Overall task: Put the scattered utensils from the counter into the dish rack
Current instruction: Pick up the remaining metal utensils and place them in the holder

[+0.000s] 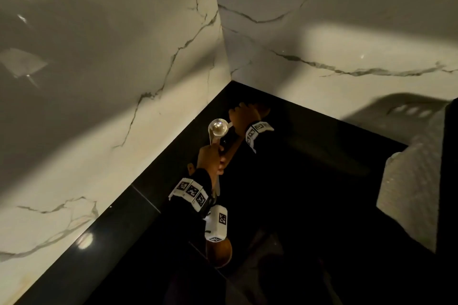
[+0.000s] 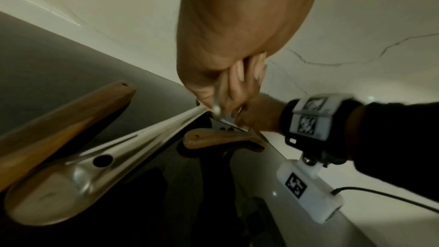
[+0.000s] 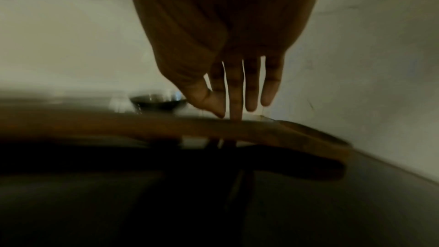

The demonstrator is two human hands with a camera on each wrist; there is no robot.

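Ladle [image 1: 218,127] and wooden handle [image 2: 59,119] gripped in left hand [image 1: 209,156], frame centre. Right hand [image 1: 244,116] spread, fingertips [image 3: 236,114] on wooden utensil [image 3: 166,129] (counter corner). Risk: bundle slippage; rack [image 1: 416,181] at right.

veined marble walls [image 1: 124,57], glossy black counter [image 1: 309,193]

Both arms wear black sleeves [image 1: 188,208]. Each wrist carries a white band [image 1: 190,192] of black square-patterned markers, with a white camera block [image 2: 311,191] and thin black cable [image 2: 385,197].
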